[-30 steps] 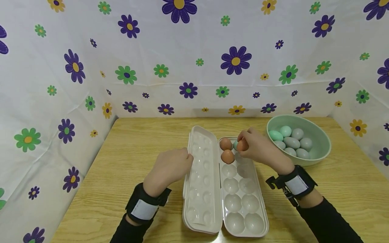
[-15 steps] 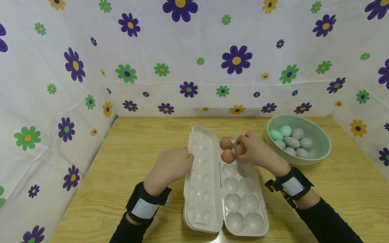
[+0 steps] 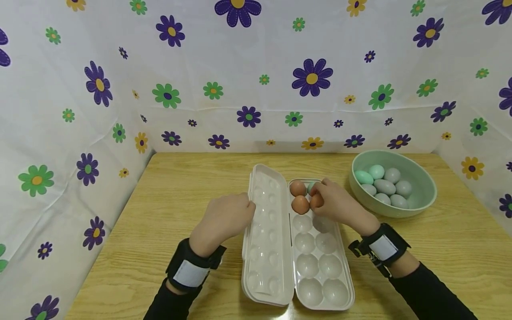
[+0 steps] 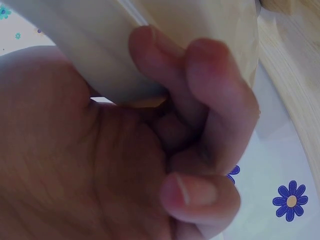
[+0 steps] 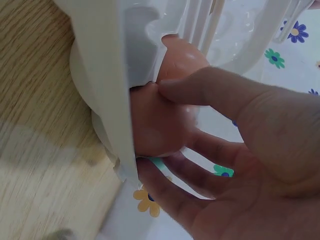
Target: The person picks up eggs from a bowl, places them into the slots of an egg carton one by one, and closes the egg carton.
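Observation:
An egg carton (image 3: 325,284) of pale plastic lies unfolded on the table, its lid (image 3: 267,262) to the left. My left hand (image 3: 224,218) grips the lid's outer edge with curled fingers. At the tray's far end, my right hand (image 3: 338,201) holds a brown egg (image 5: 162,122) between thumb and fingers; the egg sits down in a second-row cup on the right. Beside it rests another brown egg (image 3: 300,204). In the farthest row are a brown egg (image 3: 298,187) and a pale green egg (image 3: 311,186), the latter partly hidden by my right fingers.
A pale green bowl (image 3: 424,198) at the back right holds several grey eggs (image 3: 385,187) and two mint green eggs (image 3: 363,177). The wooden table (image 3: 192,173) ends at a flowered cloth (image 3: 240,66) behind and at both sides.
My right hand has come slightly nearer and lower, bringing the brown egg from above the tray down into the second-row cup. The pale green egg shows more. My left hand stays on the lid.

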The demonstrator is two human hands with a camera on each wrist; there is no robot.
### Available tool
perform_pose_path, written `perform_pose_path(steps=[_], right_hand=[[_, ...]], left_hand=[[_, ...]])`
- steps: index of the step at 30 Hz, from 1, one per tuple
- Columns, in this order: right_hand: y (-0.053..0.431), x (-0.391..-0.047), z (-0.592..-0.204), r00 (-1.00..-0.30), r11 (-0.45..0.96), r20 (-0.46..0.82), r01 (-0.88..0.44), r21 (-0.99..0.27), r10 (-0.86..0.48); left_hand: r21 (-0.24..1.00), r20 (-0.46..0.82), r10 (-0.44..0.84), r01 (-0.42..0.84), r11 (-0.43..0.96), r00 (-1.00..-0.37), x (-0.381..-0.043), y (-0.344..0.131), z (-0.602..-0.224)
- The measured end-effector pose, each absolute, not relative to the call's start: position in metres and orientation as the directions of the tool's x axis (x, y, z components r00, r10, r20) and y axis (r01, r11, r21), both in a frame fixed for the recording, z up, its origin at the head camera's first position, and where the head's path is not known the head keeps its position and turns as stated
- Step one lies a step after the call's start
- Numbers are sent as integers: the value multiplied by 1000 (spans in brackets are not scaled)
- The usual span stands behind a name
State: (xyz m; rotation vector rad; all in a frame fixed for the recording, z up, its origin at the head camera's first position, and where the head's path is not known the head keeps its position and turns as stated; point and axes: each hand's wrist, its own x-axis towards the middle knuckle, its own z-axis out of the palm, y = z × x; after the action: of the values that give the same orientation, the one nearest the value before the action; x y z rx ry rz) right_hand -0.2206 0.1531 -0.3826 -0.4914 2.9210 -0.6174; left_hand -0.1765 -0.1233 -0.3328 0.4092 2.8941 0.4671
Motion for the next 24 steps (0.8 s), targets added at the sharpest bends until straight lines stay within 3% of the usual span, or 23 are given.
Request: perform_pose_path(steps=[24], right_hand=[[157,-221,-371,-942,865,-91,-256,-432,-324]], left_hand=[[330,-119,307,254,909,-944,-175,-123,-332]])
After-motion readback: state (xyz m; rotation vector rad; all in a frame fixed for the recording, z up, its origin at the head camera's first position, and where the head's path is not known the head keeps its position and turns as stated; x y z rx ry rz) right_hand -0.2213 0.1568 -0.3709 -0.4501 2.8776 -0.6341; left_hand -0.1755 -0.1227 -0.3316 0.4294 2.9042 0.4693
